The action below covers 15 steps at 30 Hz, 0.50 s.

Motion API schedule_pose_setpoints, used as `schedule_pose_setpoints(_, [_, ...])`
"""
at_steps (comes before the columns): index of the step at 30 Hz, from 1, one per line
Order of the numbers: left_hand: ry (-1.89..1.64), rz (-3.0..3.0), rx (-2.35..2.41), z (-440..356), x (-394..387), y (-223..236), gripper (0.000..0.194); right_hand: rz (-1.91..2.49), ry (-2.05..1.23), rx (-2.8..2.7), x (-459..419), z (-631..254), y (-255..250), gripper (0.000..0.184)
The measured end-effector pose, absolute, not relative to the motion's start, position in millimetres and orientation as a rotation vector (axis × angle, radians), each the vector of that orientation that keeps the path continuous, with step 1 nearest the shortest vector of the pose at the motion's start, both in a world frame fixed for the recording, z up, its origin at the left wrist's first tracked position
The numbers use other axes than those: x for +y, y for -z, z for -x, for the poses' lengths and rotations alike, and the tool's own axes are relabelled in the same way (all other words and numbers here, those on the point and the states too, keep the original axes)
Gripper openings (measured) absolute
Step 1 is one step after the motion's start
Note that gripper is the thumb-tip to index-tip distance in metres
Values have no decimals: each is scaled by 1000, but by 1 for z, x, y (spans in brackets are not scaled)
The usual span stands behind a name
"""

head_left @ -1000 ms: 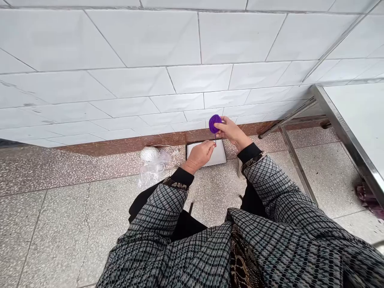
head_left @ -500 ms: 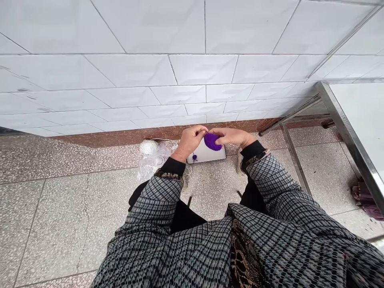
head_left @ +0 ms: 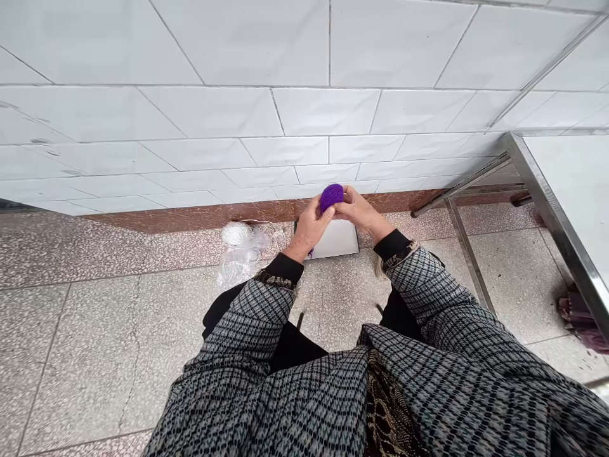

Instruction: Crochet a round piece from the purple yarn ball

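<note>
A small ball of purple yarn (head_left: 332, 196) is held up between my two hands, above a white tray-like board with a dark edge (head_left: 335, 240). My left hand (head_left: 310, 223) grips the ball's lower left side with thumb and fingers. From the right, my right hand (head_left: 356, 209) has its fingers closed on the ball's lower right side. A small purple yarn piece (head_left: 311, 252) lies on the board's left part, partly covered by my left wrist.
White yarn (head_left: 236, 233) and clear plastic wrapping (head_left: 238, 265) lie on the speckled floor at left. A metal-framed table (head_left: 561, 216) stands at right, with dark reddish cloth (head_left: 583, 317) below it. The tiled wall (head_left: 328, 111) rises close ahead.
The purple ball has been raised and turned. My left hand has moved right and now grips it, where before it pinched near its edge. My right hand has shifted its grip lower.
</note>
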<state>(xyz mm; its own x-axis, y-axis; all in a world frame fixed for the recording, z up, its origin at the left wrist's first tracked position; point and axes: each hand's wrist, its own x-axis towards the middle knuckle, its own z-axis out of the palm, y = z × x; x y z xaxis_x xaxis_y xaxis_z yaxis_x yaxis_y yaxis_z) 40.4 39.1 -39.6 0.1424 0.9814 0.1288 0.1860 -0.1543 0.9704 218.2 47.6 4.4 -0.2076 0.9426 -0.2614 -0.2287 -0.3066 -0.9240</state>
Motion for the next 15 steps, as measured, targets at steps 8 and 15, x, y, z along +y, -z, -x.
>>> schedule_pose_setpoints(8, [-760,-1982,1428,-23,30,12,59,1316,-1887,-996,45,-226,-24,24])
schedule_pose_setpoints(15, [-849,-1795,1126,-12,35,10,55,1326,-1948,-1071,46,-229,-29,21])
